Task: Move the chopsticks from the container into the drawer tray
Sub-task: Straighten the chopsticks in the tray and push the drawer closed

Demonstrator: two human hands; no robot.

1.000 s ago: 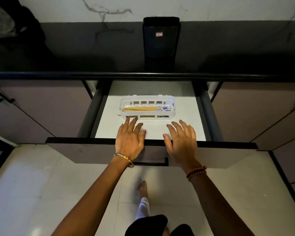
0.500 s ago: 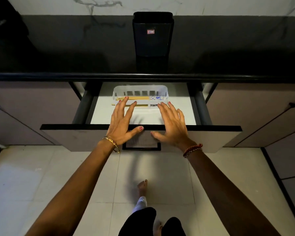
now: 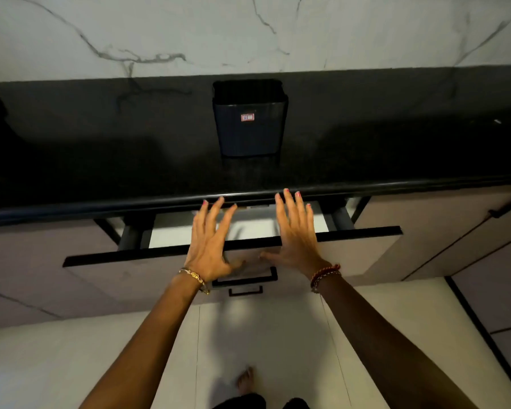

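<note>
Beyond both grips: drawer (image 3: 351, 240), partly open under the black table (image 3: 101, 160) edge; white floor inside, dark flat front.
left grip (image 3: 211, 246): fingers straight and spread, palm on the drawer's top front edge, holding nothing; gold bangle at wrist.
right grip (image 3: 297, 234): fingers straight and spread, same edge, holding nothing; red bead bands at wrist.
chopsticks and tray: can't tell, hidden past the fingertips under the table lip.
container (image 3: 250, 119): dark, boxy, rounded corners, small red label; upright on the table well beyond both grips, centred between them.
wall: white marble, grey veins.
floor: pale glossy tile.
</note>
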